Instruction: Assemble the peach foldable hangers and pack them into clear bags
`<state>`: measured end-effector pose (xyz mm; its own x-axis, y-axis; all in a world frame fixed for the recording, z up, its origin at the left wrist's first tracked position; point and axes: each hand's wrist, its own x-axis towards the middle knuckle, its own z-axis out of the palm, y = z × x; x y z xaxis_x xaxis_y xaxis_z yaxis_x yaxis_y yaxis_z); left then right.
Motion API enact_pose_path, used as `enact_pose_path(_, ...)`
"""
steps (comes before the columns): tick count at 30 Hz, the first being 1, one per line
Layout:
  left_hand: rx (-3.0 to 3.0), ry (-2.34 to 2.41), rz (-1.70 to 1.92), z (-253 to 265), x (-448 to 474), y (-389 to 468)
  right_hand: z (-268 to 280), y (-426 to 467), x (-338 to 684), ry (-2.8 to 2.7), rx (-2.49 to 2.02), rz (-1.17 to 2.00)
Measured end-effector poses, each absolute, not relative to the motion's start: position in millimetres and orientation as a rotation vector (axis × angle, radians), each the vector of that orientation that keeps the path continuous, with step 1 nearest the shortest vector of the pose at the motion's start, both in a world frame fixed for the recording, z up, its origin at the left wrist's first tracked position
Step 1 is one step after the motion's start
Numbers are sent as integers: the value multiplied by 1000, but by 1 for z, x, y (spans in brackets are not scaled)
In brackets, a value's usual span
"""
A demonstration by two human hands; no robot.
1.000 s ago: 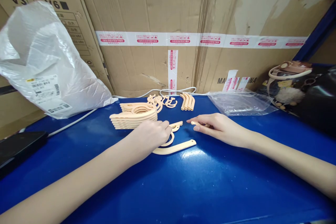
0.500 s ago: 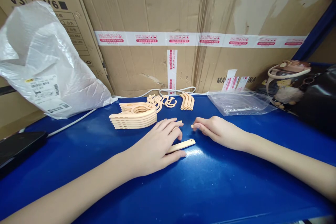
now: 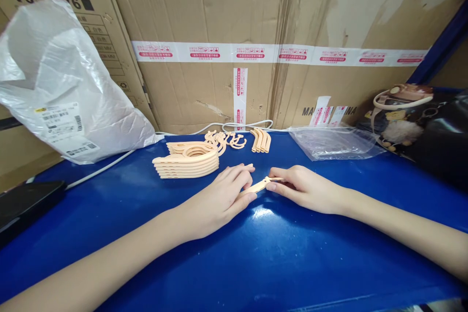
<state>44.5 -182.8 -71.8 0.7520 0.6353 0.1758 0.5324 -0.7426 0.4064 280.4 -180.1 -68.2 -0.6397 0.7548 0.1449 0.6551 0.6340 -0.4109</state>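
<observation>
My left hand is closed, thumb and fingers gripping a flat cream plastic hanger arm with a hole at its end. Another small cream tip pokes out beyond its fingertips; the rest of that piece is hidden. In my right hand, a thin cream plastic piece is pinched between thumb and fingers, its end against the holed end of the hanger arm. Most of this piece is covered, so its full shape cannot be made out. Beyond the left hand lies a stack of cream hanger frames.
Behind the stack are cream hooks and several curved cream arms. A clear plastic bag lies at the back right, by a bag with a fluffy charm. A white parcel bag leans on cardboard boxes; a black device lies left.
The left thumb and fingers have closed on the hanger arm and lifted its end slightly away from me. My right hand has brought its thin piece against that end.
</observation>
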Motion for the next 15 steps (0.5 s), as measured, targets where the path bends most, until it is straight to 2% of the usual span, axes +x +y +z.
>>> enact_pose_path(5, 2604, 911, 506, -75, 45, -183, -70, -179, 279, -2573, -1158, 433)
enact_pose_path(11, 2746, 844, 441, -77, 47, -184, -76, -181, 279, -2676, -1216, 230)
enact_pose_path(15, 2788, 847, 412, -77, 47, -183, -75, -183, 278, -2671, -1202, 282)
